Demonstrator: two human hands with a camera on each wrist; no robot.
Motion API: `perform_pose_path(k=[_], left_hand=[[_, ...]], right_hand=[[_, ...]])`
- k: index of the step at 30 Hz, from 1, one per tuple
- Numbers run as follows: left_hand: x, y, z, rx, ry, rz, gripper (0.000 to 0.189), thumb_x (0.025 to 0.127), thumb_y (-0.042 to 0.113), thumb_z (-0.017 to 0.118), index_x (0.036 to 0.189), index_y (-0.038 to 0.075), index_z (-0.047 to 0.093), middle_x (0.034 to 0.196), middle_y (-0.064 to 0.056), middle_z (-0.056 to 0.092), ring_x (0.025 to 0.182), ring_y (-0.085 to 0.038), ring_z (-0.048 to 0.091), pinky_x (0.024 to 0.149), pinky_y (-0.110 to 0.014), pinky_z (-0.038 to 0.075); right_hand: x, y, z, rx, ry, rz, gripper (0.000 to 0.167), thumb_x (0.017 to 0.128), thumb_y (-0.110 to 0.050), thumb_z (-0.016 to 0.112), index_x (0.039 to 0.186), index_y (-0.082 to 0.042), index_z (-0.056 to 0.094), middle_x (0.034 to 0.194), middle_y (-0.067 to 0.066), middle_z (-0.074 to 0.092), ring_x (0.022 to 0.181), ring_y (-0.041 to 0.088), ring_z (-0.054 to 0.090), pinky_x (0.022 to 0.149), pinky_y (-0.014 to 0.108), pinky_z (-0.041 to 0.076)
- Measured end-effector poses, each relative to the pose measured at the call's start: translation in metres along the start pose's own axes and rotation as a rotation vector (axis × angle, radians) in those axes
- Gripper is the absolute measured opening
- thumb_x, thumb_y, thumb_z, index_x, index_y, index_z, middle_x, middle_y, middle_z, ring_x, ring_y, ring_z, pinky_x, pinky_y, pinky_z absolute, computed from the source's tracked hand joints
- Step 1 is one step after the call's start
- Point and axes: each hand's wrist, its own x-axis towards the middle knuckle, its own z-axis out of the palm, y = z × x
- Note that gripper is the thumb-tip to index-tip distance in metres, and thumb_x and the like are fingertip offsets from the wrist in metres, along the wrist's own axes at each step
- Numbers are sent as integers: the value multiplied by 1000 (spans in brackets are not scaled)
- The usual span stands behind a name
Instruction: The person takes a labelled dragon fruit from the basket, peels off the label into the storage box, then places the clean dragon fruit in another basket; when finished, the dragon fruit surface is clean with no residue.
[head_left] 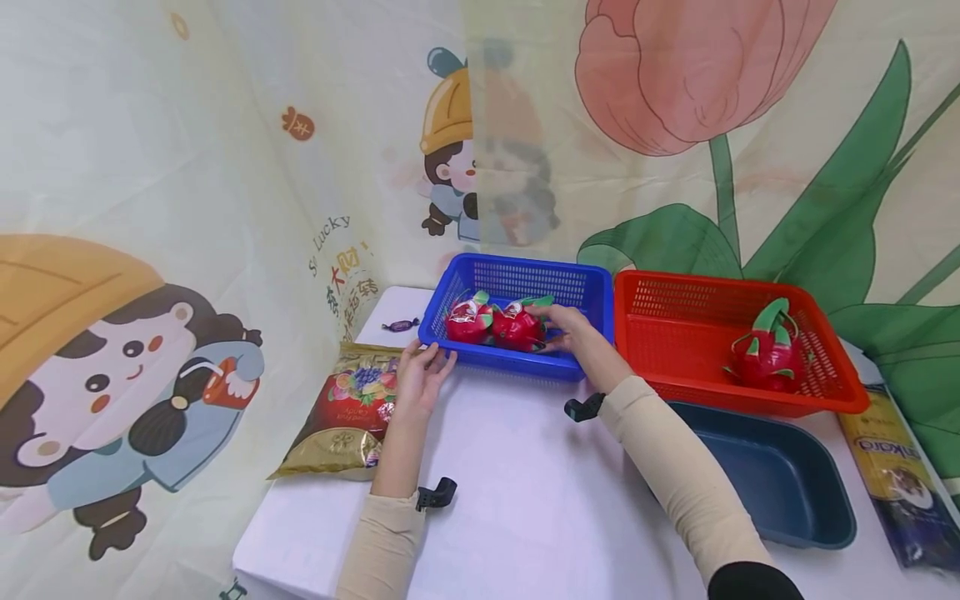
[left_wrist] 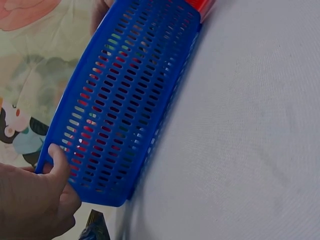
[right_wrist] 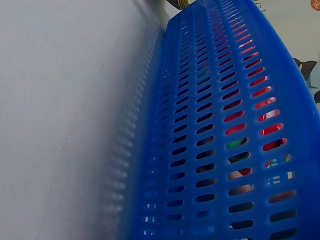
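Note:
A blue perforated basket (head_left: pixel 525 360) stands against the back curtain, with two red dragon fruits inside. The left dragon fruit (head_left: pixel 468 321) carries a shiny label. My right hand (head_left: pixel 566 327) reaches over the front rim and grips the right dragon fruit (head_left: pixel 517 327), fingers at its top and thumb toward its front side. At the front left corner, my left hand (head_left: pixel 422 375) holds the blue basket's rim; in the left wrist view its thumb (left_wrist: pixel 59 160) lies against the slotted wall. The right wrist view shows mostly that wall, with the fruit's red and green behind the slots.
Right of it stands a red basket (head_left: pixel 675 342) with another dragon fruit (head_left: pixel 768 354). A dark blue tub (head_left: pixel 772 475) sits in front, beside a yellow-and-blue packet (head_left: pixel 900 483). On the left are a candy bag (head_left: pixel 345 417) and a purple wrapped candy (head_left: pixel 401 325) on the white table (head_left: pixel 510 500).

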Motion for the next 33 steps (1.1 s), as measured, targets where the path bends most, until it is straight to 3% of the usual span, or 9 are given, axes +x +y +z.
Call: perform_pose_path(k=[5, 12, 17, 26, 33], left_hand=[[-2, 0, 1, -3, 10, -4, 53, 103, -7, 54, 150, 10, 38, 138, -18, 48, 122, -27, 57, 107, -47, 54], [-2, -1, 2, 8, 6, -6, 54, 103, -6, 54, 152, 10, 38, 140, -18, 49, 123, -26, 56, 106, -46, 55], [-1, -1, 0, -2, 4, -11, 50, 102, -7, 55, 147, 10, 41, 134, -16, 50, 118, -25, 58, 109, -47, 53], [0, 2, -1, -12, 4, -11, 42, 102, -8, 54, 138, 12, 45, 126, -14, 53, 119, -25, 57, 105, -45, 55], [0, 1, 1, -32, 9, -29, 42, 102, -9, 53, 138, 13, 46, 126, -14, 53, 126, -27, 54, 108, -47, 53]], right_hand=[[-2, -2, -3, 14, -33, 6, 79, 94, -20, 76, 160, -5, 34, 164, 22, 33, 140, 54, 43, 104, 61, 50], [-9, -6, -14, 44, -97, -35, 76, 95, -18, 73, 159, -4, 36, 167, 15, 31, 146, 58, 31, 113, 66, 40], [-15, -10, -19, 64, -151, -73, 65, 97, -18, 70, 155, -4, 44, 165, 13, 35, 146, 57, 31, 117, 65, 36], [-37, -19, -26, 41, -182, -142, 79, 99, -19, 68, 166, -12, 27, 168, 12, 30, 145, 56, 35, 114, 66, 39], [-60, -27, -37, 40, -198, -163, 80, 100, -19, 69, 166, -14, 25, 168, 13, 29, 147, 53, 34, 117, 65, 36]])
